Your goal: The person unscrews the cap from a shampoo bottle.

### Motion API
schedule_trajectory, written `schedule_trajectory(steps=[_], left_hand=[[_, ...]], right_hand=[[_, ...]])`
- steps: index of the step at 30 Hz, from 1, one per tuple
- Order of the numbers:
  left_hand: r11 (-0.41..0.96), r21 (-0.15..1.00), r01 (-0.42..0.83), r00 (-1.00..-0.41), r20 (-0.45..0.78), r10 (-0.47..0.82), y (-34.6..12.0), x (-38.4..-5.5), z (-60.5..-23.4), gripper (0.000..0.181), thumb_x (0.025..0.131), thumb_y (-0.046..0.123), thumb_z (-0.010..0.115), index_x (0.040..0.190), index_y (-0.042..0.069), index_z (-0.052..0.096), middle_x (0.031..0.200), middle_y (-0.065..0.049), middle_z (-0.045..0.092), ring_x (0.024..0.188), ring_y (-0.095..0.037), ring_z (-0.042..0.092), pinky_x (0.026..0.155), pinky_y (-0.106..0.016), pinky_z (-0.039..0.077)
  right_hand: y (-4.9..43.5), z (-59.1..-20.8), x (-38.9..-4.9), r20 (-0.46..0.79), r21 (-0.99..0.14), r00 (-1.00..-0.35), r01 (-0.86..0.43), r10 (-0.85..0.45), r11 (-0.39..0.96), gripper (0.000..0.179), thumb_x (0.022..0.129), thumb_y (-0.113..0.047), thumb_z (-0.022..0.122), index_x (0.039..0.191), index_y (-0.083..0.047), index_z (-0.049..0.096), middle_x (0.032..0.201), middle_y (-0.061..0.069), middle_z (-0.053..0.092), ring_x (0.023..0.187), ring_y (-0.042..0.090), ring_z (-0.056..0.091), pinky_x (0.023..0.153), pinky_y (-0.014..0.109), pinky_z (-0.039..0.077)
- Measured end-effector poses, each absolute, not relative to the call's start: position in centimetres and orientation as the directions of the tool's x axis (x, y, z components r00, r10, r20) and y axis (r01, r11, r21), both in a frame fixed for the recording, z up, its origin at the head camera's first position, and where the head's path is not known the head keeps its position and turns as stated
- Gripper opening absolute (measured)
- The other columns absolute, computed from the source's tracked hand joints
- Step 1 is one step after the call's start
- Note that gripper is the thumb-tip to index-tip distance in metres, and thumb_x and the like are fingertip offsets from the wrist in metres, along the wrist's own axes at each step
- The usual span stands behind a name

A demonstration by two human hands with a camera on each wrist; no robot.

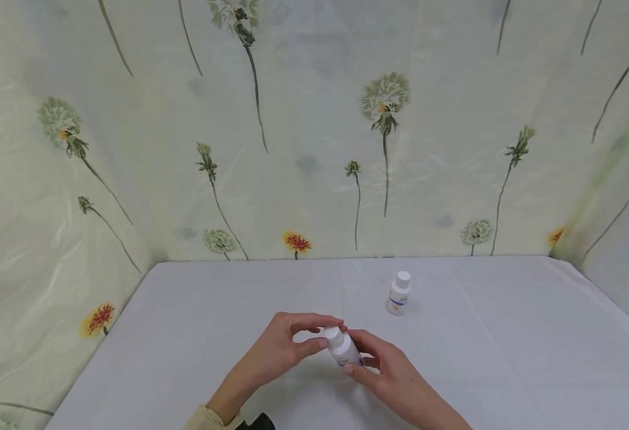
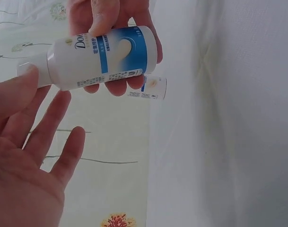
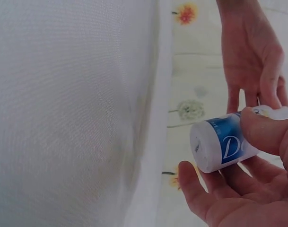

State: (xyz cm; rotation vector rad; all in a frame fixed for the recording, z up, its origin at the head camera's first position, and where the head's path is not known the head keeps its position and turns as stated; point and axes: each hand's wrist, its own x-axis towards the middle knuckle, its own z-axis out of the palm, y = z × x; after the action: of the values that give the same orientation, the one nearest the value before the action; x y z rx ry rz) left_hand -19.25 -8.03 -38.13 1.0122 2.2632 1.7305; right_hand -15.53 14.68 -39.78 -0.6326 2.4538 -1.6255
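A small white Dove bottle [image 1: 345, 352] with a blue label is held up above the table between the two hands. My right hand [image 1: 392, 370] grips its body, thumb on one side and fingers on the other. With thumb and fingers, my left hand [image 1: 274, 352] pinches the white cap [image 2: 43, 66], its other fingers spread in the left wrist view. The bottle [image 2: 117, 52] is tilted, its cap toward the left hand and its base [image 3: 203, 149] showing in the right wrist view. The cap sits on the bottle's neck.
A second white bottle [image 1: 398, 295] with a white cap stands upright on the table, beyond the right hand. White cloth covers the table [image 1: 239, 286]. Behind and beside it hang sheets [image 1: 314, 119] printed with dandelions and flowers.
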Motion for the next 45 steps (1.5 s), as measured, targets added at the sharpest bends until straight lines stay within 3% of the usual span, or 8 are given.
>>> schedule_trajectory(steps=[7, 14, 25, 29, 33, 37, 40, 45], left_hand=[[0.159, 0.915, 0.372, -0.821, 0.244, 0.516, -7.94, -19.06, -37.96, 0.027, 0.089, 0.018, 0.074, 0.115, 0.024, 0.074, 0.108, 0.011, 0.072, 0.109, -0.012, 0.061, 0.097, -0.05, 0.045], [0.173, 0.922, 0.346, -0.865, 0.242, 0.44, -7.52, -18.75, -37.63, 0.023, 0.083, 0.017, 0.08, 0.105, 0.022, 0.076, 0.099, 0.011, 0.073, 0.101, -0.013, 0.063, 0.09, -0.035, 0.048], [0.161, 0.941, 0.297, -0.907, 0.225, 0.355, -7.08, -18.68, -37.61, 0.021, 0.077, 0.018, 0.085, 0.096, 0.02, 0.076, 0.093, 0.007, 0.073, 0.096, -0.018, 0.064, 0.087, -0.035, 0.05], [0.145, 0.937, 0.316, -0.891, 0.241, 0.386, -7.2, -18.8, -37.73, 0.024, 0.079, 0.019, 0.084, 0.101, 0.02, 0.075, 0.099, 0.007, 0.072, 0.097, -0.018, 0.064, 0.088, -0.038, 0.05], [0.085, 0.918, 0.386, -0.82, 0.3, 0.487, -7.34, -19.05, -38.03, 0.033, 0.086, 0.014, 0.077, 0.118, 0.02, 0.07, 0.114, 0.004, 0.07, 0.109, -0.017, 0.061, 0.091, -0.043, 0.049], [0.036, 0.905, 0.423, -0.755, 0.331, 0.567, -7.4, -19.16, -38.19, 0.036, 0.093, 0.011, 0.068, 0.128, 0.019, 0.066, 0.124, 0.004, 0.066, 0.116, -0.019, 0.059, 0.095, -0.04, 0.048], [0.045, 0.908, 0.417, -0.759, 0.32, 0.567, -7.44, -19.09, -38.15, 0.033, 0.094, 0.011, 0.067, 0.126, 0.018, 0.068, 0.122, 0.006, 0.068, 0.113, -0.018, 0.061, 0.095, -0.036, 0.048], [0.099, 0.914, 0.393, -0.802, 0.288, 0.523, -7.51, -19.02, -37.98, 0.03, 0.09, 0.011, 0.072, 0.12, 0.018, 0.072, 0.112, 0.008, 0.071, 0.11, -0.015, 0.062, 0.095, -0.043, 0.047]], right_hand=[[14.83, -39.81, -15.45, 0.149, -0.889, -0.893, -0.309, -0.425, 0.337, 0.043, 0.092, -0.025, 0.07, 0.132, -0.015, 0.057, 0.12, -0.002, 0.063, 0.108, 0.017, 0.058, 0.094, 0.036, 0.049], [14.55, -39.65, -15.44, 0.104, -0.882, -0.92, -0.26, -0.378, 0.392, 0.045, 0.09, -0.028, 0.073, 0.131, -0.016, 0.058, 0.121, -0.003, 0.062, 0.108, 0.02, 0.058, 0.093, 0.039, 0.049], [14.2, -39.51, -14.98, 0.128, -0.881, -0.941, -0.253, -0.313, 0.399, 0.042, 0.087, -0.027, 0.077, 0.124, -0.017, 0.061, 0.111, -0.003, 0.065, 0.104, 0.016, 0.061, 0.092, 0.036, 0.05], [14.02, -39.31, -15.07, 0.092, -0.894, -0.956, -0.203, -0.279, 0.399, 0.045, 0.085, -0.027, 0.079, 0.124, -0.015, 0.06, 0.114, -0.001, 0.065, 0.105, 0.018, 0.061, 0.093, 0.041, 0.049], [14.01, -39.19, -15.13, 0.073, -0.898, -0.962, -0.179, -0.265, 0.401, 0.046, 0.085, -0.028, 0.079, 0.124, -0.014, 0.06, 0.117, 0.0, 0.064, 0.107, 0.019, 0.06, 0.094, 0.042, 0.049], [14.02, -39.13, -15.18, 0.056, -0.9, -0.963, -0.163, -0.262, 0.404, 0.048, 0.085, -0.03, 0.078, 0.126, -0.014, 0.059, 0.118, 0.0, 0.064, 0.108, 0.019, 0.06, 0.095, 0.042, 0.049], [14.0, -39.14, -15.2, 0.044, -0.905, -0.964, -0.149, -0.261, 0.397, 0.05, 0.085, -0.03, 0.078, 0.128, -0.013, 0.058, 0.119, 0.001, 0.064, 0.108, 0.021, 0.059, 0.095, 0.044, 0.049], [13.99, -39.17, -15.18, 0.027, -0.903, -0.964, -0.137, -0.264, 0.406, 0.051, 0.085, -0.03, 0.078, 0.128, -0.013, 0.058, 0.119, 0.002, 0.063, 0.108, 0.021, 0.059, 0.095, 0.044, 0.049]])
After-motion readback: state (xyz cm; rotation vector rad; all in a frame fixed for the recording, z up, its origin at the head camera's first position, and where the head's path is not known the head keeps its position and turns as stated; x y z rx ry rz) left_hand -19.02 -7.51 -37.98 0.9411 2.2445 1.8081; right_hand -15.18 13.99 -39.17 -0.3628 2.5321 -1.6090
